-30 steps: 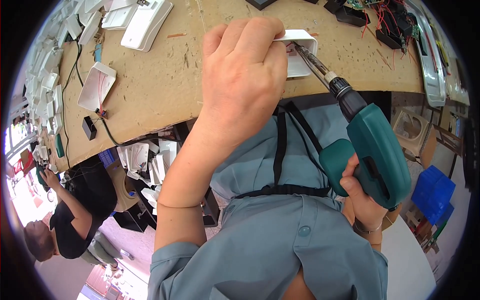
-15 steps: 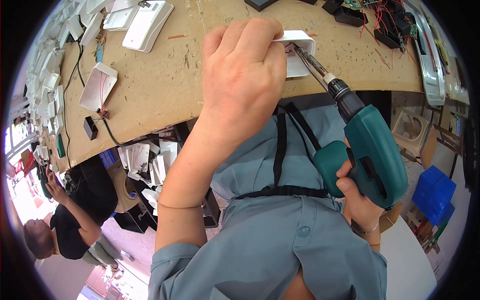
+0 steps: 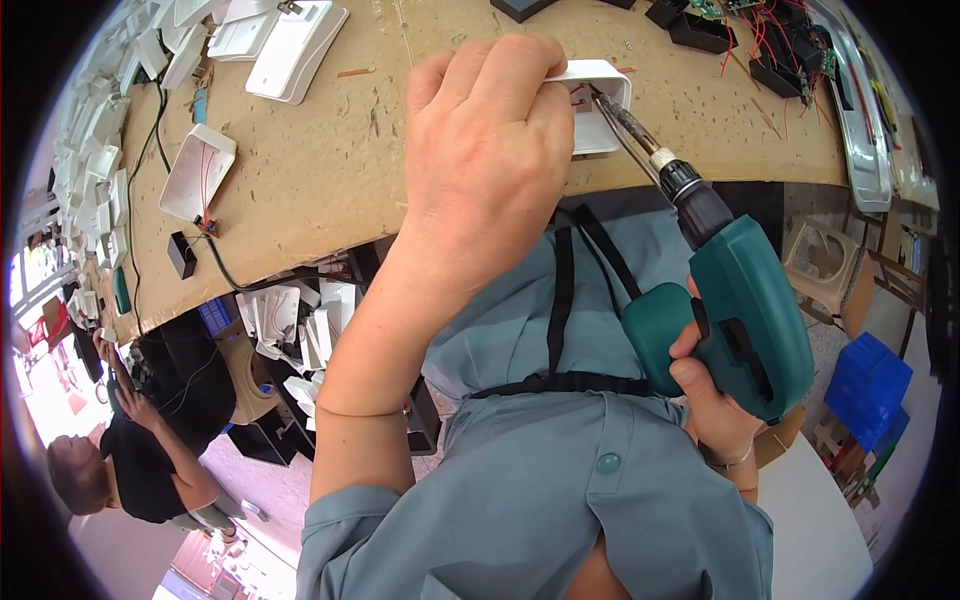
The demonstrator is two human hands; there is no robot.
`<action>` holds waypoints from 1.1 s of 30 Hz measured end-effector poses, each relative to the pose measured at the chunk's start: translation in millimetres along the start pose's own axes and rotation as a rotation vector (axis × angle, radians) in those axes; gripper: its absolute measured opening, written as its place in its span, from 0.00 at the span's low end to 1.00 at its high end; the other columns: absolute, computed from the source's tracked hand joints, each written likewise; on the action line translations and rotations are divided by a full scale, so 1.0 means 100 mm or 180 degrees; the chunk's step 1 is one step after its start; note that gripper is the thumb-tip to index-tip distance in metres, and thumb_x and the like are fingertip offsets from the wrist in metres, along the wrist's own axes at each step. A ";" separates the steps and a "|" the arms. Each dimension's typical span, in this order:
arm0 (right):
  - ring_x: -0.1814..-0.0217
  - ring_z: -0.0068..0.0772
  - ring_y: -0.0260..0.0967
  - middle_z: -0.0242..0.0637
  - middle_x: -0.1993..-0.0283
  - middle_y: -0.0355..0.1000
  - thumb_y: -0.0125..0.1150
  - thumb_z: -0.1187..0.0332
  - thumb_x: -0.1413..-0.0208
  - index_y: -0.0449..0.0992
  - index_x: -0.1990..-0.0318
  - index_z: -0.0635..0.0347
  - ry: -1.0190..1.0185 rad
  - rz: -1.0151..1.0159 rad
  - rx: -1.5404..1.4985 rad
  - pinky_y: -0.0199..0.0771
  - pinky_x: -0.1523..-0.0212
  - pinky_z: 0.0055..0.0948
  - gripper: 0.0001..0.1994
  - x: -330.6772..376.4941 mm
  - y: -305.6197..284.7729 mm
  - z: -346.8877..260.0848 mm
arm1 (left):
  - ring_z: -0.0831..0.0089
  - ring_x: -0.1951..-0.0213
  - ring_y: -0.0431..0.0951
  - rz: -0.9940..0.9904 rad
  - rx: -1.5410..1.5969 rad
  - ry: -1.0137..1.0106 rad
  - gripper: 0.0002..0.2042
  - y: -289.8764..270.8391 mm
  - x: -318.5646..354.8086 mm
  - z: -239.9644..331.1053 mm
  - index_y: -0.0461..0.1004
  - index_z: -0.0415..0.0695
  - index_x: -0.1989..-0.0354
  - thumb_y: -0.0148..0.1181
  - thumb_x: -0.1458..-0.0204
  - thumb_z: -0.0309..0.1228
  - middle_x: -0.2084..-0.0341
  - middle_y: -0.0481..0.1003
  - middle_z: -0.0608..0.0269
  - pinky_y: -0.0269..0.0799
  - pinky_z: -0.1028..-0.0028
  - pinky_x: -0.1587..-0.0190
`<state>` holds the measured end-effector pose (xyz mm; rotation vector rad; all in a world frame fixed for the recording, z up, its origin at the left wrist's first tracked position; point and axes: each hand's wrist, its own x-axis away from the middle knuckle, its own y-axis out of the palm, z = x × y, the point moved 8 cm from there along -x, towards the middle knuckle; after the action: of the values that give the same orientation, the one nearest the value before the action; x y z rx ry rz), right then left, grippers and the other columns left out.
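My left hand (image 3: pixel 490 150) is closed on the left wall of a small white plastic housing (image 3: pixel 612 90) at the table's near edge. Its fingertips are hidden behind the hand. My right hand (image 3: pixel 715 410) wraps the handle of a teal soldering gun (image 3: pixel 755 310), with several fingers out of sight behind the body. The gun slants up and to the left; its metal barrel and a thin tube beside it reach into the housing. The dark tip is at a bit of red wire (image 3: pixel 577 95) inside.
Another white housing (image 3: pixel 185 180) with red wires lies left, by a small black box (image 3: pixel 182 255). White cases (image 3: pixel 297 50) pile up far left. Black boxes (image 3: pixel 700 32) with red wires and a metal tray (image 3: pixel 862 140) sit right. At left a person in black (image 3: pixel 150 470) works.
The soldering gun has shifted very slightly, its tip still inside the housing. My left hand stays where it was. At left, the other person's hands have moved.
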<state>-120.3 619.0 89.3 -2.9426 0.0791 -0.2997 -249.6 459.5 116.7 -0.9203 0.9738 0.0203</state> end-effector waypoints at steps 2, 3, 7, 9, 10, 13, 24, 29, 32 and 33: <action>0.72 0.21 0.64 0.30 0.73 0.67 0.63 0.76 0.54 0.71 0.67 0.62 0.0056 -0.0034 -0.0023 0.66 0.70 0.20 0.08 -0.01 0.00 0.03 | 0.67 0.68 0.70 0.0014 0.0007 -0.0002 0.01 0.00 0.00 0.00 0.68 0.39 0.80 0.52 0.63 0.20 0.71 0.69 0.64 0.61 0.68 0.61; 0.72 0.21 0.64 0.30 0.73 0.67 0.62 0.76 0.54 0.71 0.66 0.62 -0.0037 -0.0054 0.0056 0.66 0.70 0.20 0.08 -0.02 0.00 0.02 | 0.67 0.67 0.70 0.0017 0.0020 0.0001 0.01 0.01 0.00 0.00 0.68 0.38 0.81 0.52 0.63 0.20 0.71 0.69 0.64 0.61 0.68 0.62; 0.72 0.21 0.65 0.30 0.72 0.67 0.62 0.76 0.54 0.71 0.66 0.62 -0.0028 0.0001 -0.0020 0.66 0.69 0.20 0.08 -0.01 0.00 -0.01 | 0.67 0.67 0.70 0.0001 0.0007 0.0054 0.01 0.01 0.00 0.00 0.67 0.38 0.82 0.53 0.65 0.21 0.71 0.69 0.64 0.61 0.68 0.62; 0.71 0.22 0.65 0.30 0.72 0.68 0.63 0.76 0.55 0.71 0.67 0.61 -0.0033 0.0059 -0.0022 0.66 0.69 0.21 0.08 0.00 0.00 0.00 | 0.68 0.67 0.70 -0.0034 0.0021 0.0024 0.02 0.01 0.00 0.00 0.67 0.39 0.82 0.53 0.66 0.21 0.70 0.69 0.64 0.60 0.68 0.62; 0.71 0.22 0.65 0.30 0.72 0.68 0.63 0.75 0.55 0.71 0.68 0.61 -0.0037 0.0122 -0.0025 0.66 0.68 0.22 0.08 0.01 -0.01 0.00 | 0.68 0.67 0.70 -0.0070 0.0037 -0.0005 0.02 0.02 0.00 -0.01 0.67 0.39 0.83 0.54 0.67 0.22 0.70 0.69 0.63 0.60 0.68 0.62; 0.70 0.23 0.65 0.30 0.71 0.68 0.65 0.75 0.57 0.72 0.69 0.60 -0.0213 -0.0092 0.0351 0.66 0.67 0.23 0.08 0.03 -0.01 -0.04 | 0.68 0.67 0.69 0.0006 -0.0058 0.0044 0.02 0.00 0.00 -0.01 0.67 0.39 0.83 0.54 0.67 0.22 0.70 0.69 0.64 0.60 0.68 0.62; 0.69 0.25 0.66 0.50 0.48 0.65 0.65 0.74 0.62 0.59 0.44 0.67 -0.0217 -0.0196 0.0311 0.68 0.65 0.25 0.33 0.13 -0.09 0.09 | 0.68 0.68 0.69 0.0052 -0.0054 0.0080 0.02 0.00 -0.01 -0.01 0.67 0.39 0.84 0.53 0.68 0.22 0.70 0.68 0.63 0.60 0.68 0.62; 0.69 0.25 0.65 0.48 0.50 0.65 0.63 0.77 0.62 0.60 0.45 0.66 -0.0034 -0.0261 0.0229 0.68 0.65 0.24 0.32 0.08 -0.05 0.12 | 0.68 0.68 0.69 0.0073 -0.0066 0.0108 0.02 0.01 0.00 -0.01 0.67 0.39 0.84 0.53 0.68 0.22 0.70 0.68 0.63 0.60 0.69 0.63; 0.68 0.25 0.65 0.48 0.51 0.66 0.60 0.80 0.62 0.60 0.46 0.66 -0.0134 -0.0409 0.0233 0.68 0.65 0.24 0.31 0.05 -0.02 0.10 | 0.68 0.68 0.69 0.0067 -0.0047 0.0105 0.02 0.00 0.01 -0.01 0.67 0.39 0.84 0.53 0.68 0.22 0.71 0.68 0.64 0.60 0.69 0.62; 0.68 0.25 0.65 0.48 0.51 0.66 0.60 0.81 0.62 0.60 0.46 0.66 -0.0190 -0.0417 0.0255 0.67 0.66 0.24 0.30 0.05 -0.02 0.10 | 0.68 0.68 0.69 0.0059 -0.0048 0.0121 0.02 0.00 0.00 0.00 0.66 0.39 0.84 0.53 0.68 0.22 0.71 0.68 0.64 0.60 0.69 0.62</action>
<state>-113.6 622.8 81.2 -2.8796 -0.1311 -0.2276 -249.4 459.3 116.4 -0.9284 1.0187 0.0260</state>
